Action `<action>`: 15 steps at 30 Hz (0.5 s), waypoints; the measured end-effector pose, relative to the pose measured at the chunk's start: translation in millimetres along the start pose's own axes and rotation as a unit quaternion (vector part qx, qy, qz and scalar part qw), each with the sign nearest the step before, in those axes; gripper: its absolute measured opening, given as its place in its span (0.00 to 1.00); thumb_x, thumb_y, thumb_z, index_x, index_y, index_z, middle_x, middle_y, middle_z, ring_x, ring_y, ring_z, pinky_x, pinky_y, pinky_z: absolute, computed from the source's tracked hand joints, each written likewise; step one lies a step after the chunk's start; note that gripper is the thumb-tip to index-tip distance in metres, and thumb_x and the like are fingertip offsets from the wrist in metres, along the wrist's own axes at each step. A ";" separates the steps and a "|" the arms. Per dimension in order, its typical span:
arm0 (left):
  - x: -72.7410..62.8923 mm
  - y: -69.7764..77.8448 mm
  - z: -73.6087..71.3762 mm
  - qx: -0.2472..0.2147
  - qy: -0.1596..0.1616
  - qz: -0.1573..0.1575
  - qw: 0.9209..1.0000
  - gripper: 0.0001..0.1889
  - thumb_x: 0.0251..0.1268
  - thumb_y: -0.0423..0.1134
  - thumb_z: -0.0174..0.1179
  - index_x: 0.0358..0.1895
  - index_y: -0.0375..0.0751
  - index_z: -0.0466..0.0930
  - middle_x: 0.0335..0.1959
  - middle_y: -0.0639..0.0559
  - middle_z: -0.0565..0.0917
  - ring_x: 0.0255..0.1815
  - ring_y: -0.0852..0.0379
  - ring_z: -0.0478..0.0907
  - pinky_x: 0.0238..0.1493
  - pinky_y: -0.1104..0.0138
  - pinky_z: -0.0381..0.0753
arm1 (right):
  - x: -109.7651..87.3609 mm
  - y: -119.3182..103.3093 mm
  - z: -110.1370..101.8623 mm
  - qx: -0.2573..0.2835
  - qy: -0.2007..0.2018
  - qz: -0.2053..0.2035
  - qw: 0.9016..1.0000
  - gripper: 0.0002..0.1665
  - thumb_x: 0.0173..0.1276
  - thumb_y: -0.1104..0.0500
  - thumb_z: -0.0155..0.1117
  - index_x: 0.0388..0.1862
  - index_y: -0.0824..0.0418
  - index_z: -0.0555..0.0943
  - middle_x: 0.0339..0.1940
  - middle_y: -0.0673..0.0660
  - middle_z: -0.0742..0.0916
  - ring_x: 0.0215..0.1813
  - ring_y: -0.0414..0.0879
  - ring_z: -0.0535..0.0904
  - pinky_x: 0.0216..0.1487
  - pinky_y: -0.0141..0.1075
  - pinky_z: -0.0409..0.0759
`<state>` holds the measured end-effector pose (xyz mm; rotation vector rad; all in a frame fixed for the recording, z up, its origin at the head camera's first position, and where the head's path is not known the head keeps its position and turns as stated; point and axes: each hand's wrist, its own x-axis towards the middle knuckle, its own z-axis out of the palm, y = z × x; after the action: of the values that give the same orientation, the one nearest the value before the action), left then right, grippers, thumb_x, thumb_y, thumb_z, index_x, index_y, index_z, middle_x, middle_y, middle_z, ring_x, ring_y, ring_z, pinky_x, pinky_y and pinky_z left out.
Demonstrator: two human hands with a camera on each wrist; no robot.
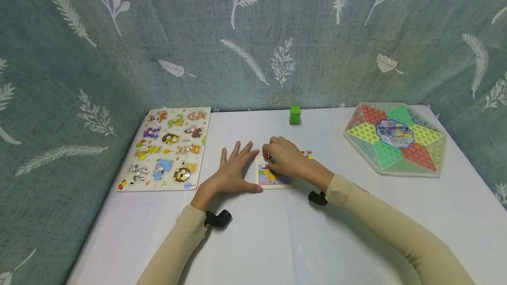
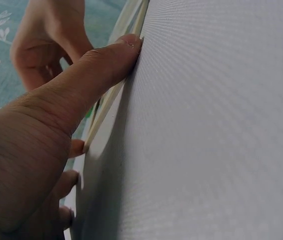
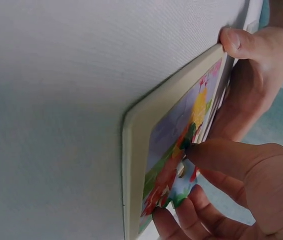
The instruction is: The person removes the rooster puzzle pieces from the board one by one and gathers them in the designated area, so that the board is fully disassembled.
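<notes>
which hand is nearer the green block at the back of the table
Right. The right hand works on the small puzzle tray just in front of the green block; the left hand lies farther left.

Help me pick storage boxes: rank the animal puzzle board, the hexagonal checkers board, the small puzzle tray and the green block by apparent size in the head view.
1. Hexagonal checkers board and animal puzzle board, too alike to separate
2. Small puzzle tray, partly under the hands
3. Green block
</notes>
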<state>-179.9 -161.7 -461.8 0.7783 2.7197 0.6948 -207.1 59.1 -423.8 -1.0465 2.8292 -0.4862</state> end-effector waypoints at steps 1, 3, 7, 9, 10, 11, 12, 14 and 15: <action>-0.3 -0.7 -0.5 0.001 0.000 -0.001 1.000 0.60 0.45 0.70 0.72 0.80 0.50 0.54 0.82 0.49 0.42 0.80 0.40 0.28 0.68 0.35 0.20 | 0.7 -0.1 0.3 0.003 0.003 -0.002 1.000 0.08 0.60 0.61 0.75 0.38 0.56 0.85 0.33 0.51 0.78 0.34 0.46 0.71 0.35 0.35 0.72; -1.1 -1.7 -1.1 -0.001 0.003 -0.003 1.000 0.60 0.44 0.70 0.73 0.80 0.50 0.54 0.82 0.48 0.42 0.80 0.39 0.28 0.68 0.35 0.20 | 2.0 0.1 1.5 0.007 0.006 -0.006 1.000 0.08 0.60 0.60 0.74 0.38 0.56 0.84 0.33 0.51 0.78 0.34 0.46 0.71 0.35 0.36 0.72; 0.1 -1.5 0.5 -0.005 0.005 -0.004 1.000 0.60 0.44 0.69 0.73 0.80 0.50 0.55 0.82 0.48 0.43 0.81 0.40 0.29 0.68 0.35 0.20 | 0.5 1.6 3.3 0.010 0.012 -0.004 1.000 0.09 0.60 0.60 0.74 0.38 0.55 0.84 0.34 0.50 0.78 0.35 0.46 0.71 0.34 0.36 0.73; 2.4 0.1 1.6 -0.007 0.005 0.003 1.000 0.59 0.44 0.69 0.73 0.80 0.50 0.55 0.82 0.49 0.43 0.81 0.40 0.29 0.69 0.35 0.20 | -1.7 3.4 3.0 0.007 0.014 0.001 1.000 0.09 0.60 0.59 0.75 0.37 0.55 0.83 0.34 0.50 0.77 0.35 0.46 0.71 0.34 0.36 0.73; 3.1 0.7 1.9 -0.007 0.002 0.004 1.000 0.60 0.44 0.70 0.72 0.80 0.50 0.55 0.83 0.49 0.43 0.81 0.40 0.29 0.69 0.36 0.20 | -2.6 4.3 3.0 0.006 0.014 0.000 1.000 0.09 0.60 0.59 0.75 0.37 0.54 0.83 0.34 0.50 0.77 0.35 0.45 0.71 0.34 0.35 0.73; 3.6 1.3 1.8 -0.007 -0.002 0.006 1.000 0.60 0.44 0.71 0.72 0.80 0.50 0.54 0.83 0.49 0.43 0.81 0.40 0.28 0.69 0.36 0.19 | -3.3 4.7 2.6 0.004 0.014 -0.003 1.000 0.09 0.60 0.59 0.74 0.37 0.55 0.83 0.35 0.50 0.78 0.36 0.45 0.71 0.34 0.35 0.73; 3.7 1.9 1.2 -0.008 -0.005 0.004 1.000 0.60 0.44 0.71 0.72 0.80 0.51 0.54 0.83 0.49 0.42 0.80 0.40 0.28 0.69 0.36 0.19 | -3.4 4.8 1.7 0.003 0.014 -0.008 1.000 0.09 0.60 0.59 0.74 0.38 0.55 0.83 0.35 0.50 0.78 0.36 0.45 0.71 0.34 0.35 0.73; 3.0 2.1 -1.3 -0.008 -0.004 0.000 1.000 0.60 0.44 0.70 0.72 0.80 0.50 0.54 0.83 0.49 0.42 0.80 0.40 0.27 0.68 0.36 0.19 | -1.9 4.6 -1.1 0.003 0.019 -0.021 1.000 0.09 0.61 0.58 0.74 0.38 0.55 0.83 0.36 0.51 0.78 0.37 0.46 0.71 0.35 0.35 0.74; 2.4 1.9 -3.0 -0.006 -0.001 -0.002 1.000 0.60 0.44 0.70 0.73 0.80 0.50 0.55 0.82 0.49 0.42 0.80 0.40 0.28 0.68 0.36 0.19 | -0.6 4.3 -3.0 0.003 0.025 -0.029 0.999 0.09 0.61 0.58 0.74 0.39 0.56 0.83 0.37 0.51 0.78 0.38 0.46 0.71 0.35 0.35 0.74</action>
<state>-182.2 -160.1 -458.4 0.7694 2.7128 0.7085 -209.9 63.4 -422.4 -1.1335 2.8450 -0.5319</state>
